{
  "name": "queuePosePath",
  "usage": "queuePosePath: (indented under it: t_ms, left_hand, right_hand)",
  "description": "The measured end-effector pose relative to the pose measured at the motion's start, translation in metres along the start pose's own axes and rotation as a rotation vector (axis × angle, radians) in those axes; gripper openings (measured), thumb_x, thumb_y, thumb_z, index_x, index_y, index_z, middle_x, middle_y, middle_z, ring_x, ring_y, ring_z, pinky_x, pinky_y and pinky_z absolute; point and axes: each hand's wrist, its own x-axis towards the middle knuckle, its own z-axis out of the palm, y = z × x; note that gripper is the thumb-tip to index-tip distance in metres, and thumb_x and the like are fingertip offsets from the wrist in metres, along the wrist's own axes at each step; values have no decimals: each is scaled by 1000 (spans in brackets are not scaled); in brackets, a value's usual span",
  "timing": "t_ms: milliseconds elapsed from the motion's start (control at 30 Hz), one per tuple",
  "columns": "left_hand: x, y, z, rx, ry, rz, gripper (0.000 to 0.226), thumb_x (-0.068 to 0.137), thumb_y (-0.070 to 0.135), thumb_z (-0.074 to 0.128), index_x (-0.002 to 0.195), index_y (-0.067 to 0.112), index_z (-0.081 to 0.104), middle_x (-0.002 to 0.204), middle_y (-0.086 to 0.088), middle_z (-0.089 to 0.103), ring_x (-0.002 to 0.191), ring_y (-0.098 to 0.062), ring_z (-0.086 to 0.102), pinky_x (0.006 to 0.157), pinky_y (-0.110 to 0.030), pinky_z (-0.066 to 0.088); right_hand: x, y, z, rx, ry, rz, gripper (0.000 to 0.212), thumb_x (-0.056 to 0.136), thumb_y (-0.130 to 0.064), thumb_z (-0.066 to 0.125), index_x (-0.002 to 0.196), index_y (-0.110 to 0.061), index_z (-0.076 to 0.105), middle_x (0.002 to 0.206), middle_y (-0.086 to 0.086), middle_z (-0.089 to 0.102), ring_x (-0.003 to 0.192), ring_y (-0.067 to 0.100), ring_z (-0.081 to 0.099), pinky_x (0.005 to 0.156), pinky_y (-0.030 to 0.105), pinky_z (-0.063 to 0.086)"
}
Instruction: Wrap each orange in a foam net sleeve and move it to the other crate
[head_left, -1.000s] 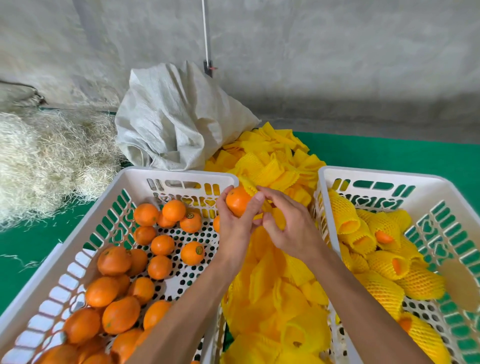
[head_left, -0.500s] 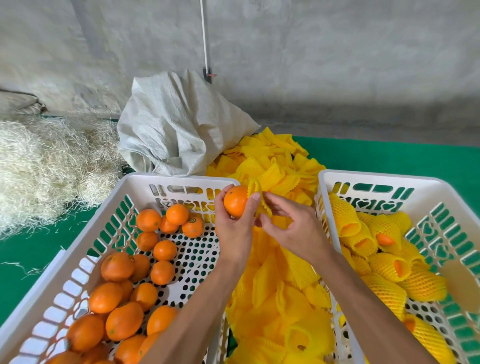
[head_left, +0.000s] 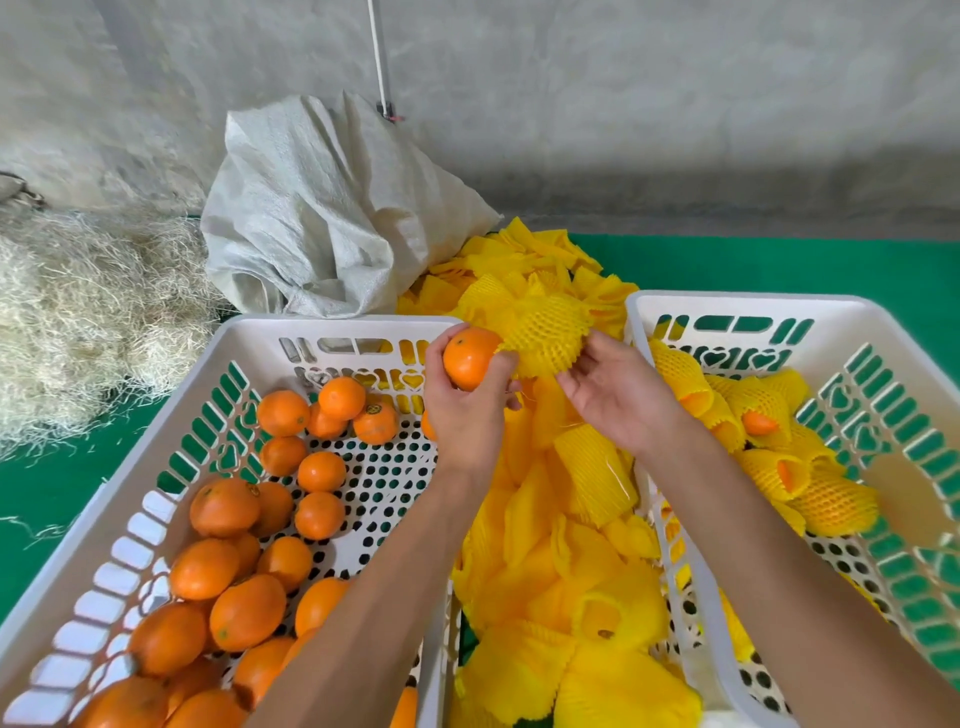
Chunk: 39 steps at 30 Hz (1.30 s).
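L hand (head_left: 462, 410) grips an orange (head_left: 470, 357), fingers curled round it, above far right corner of left crate (head_left: 156, 410). R hand (head_left: 613, 389) holds a stretched-open sleeve (head_left: 545, 332), fingers partly inside it; sleeve mouth touches the orange's right side. Bare oranges (head_left: 244, 613) fill left crate; wrapped ones (head_left: 831, 504) lie in right crate (head_left: 779, 312). Loose sleeves (head_left: 571, 571) piled btwn crates. Sack (head_left: 322, 208) and straw (head_left: 78, 312) at far left, on green mat (head_left: 831, 265).

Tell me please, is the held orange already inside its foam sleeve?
Not yet. The orange sits bare in the left hand, beside the foam sleeve, which the right hand touches.
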Motion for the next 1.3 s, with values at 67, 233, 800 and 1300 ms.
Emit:
queuePosePath:
  t_ms: [67, 233, 800, 1300]
  left_hand:
    - [0, 1, 0, -21, -10, -26, 48, 82, 17, 80, 124, 30, 62, 97, -10, 65, 64, -24, 66, 56, -32, 54]
    - [-2, 3, 0, 3, -8, -78, 41, 81, 24, 75, 119, 20, 61, 75, -3, 63, 58, -24, 59, 50, -32, 49]
    - [-9, 6, 2, 82, -188, -160, 40, 78, 55, 70, 104, 26, 64, 89, 0, 63, 68, -14, 60, 55, -30, 44]
    - [-26, -3, 4, 344, -439, 32, 57, 69, 60, 79, 114, 26, 80, 154, 10, 51, 140, -2, 48, 101, -27, 53]
  right_hand:
    - [-2, 2, 1, -49, 18, 36, 34, 106, -20, 53, 136, -7, 59, 121, 10, 71, 104, 20, 70, 76, 30, 62]
    - [-5, 4, 2, -116, -57, -23, 28, 101, -26, 55, 124, -14, 65, 114, 8, 74, 104, 22, 71, 86, 37, 59]
    - [-5, 11, 0, -363, 395, -277, 42, 90, -61, 67, 82, -20, 75, 85, 5, 71, 84, 23, 69, 85, 45, 57]
    - [7, 16, -23, -1147, 184, -686, 54, 92, -36, 75, 68, 9, 56, 63, 10, 56, 64, 20, 55, 64, 37, 46]
